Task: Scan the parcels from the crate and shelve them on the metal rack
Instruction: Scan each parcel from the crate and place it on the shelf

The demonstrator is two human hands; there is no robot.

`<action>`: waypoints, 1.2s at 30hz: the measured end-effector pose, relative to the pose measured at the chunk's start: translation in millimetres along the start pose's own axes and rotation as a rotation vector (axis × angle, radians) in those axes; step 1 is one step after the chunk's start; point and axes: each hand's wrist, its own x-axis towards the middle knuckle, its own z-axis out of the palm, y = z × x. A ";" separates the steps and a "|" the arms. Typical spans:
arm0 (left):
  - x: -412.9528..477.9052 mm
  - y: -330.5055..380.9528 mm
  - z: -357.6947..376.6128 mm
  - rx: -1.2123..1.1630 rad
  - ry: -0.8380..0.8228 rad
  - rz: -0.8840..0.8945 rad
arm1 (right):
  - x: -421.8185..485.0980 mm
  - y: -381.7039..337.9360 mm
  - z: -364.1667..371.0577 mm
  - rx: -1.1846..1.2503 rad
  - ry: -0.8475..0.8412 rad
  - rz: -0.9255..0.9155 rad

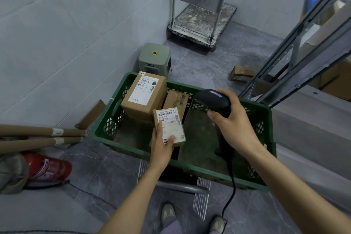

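A green plastic crate [133,150] stands in front of me. My left hand [161,145] holds a small cardboard parcel [169,124] over the crate, white label facing up. My right hand [230,121] grips a black handheld scanner [212,99] with a trailing cable, its head just right of the parcel. In the crate's back left lies a larger brown parcel [143,95] with a shipping label, and another small box [175,100] leans beside it. The metal rack [296,51] rises at the right, holding cardboard boxes.
A grey platform trolley [203,23] stands against the far wall. A grey stool [153,59] sits behind the crate. Cardboard tubes [43,133] and a red fire extinguisher [49,167] lie at left. A cardboard scrap [241,73] lies on the floor by the rack.
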 end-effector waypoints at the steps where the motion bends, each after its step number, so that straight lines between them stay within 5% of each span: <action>1: -0.7 0.4 -0.5 0.002 0.003 0.003 | -0.5 -0.2 1.2 0.001 0.003 0.003; 18: -26.9 67.7 -4.7 0.013 -0.003 0.204 | -38.6 -40.2 -33.0 0.012 0.153 -0.043; 36: -136.4 185.1 114.0 0.029 -0.200 0.489 | -179.5 -35.9 -202.8 0.064 0.488 -0.105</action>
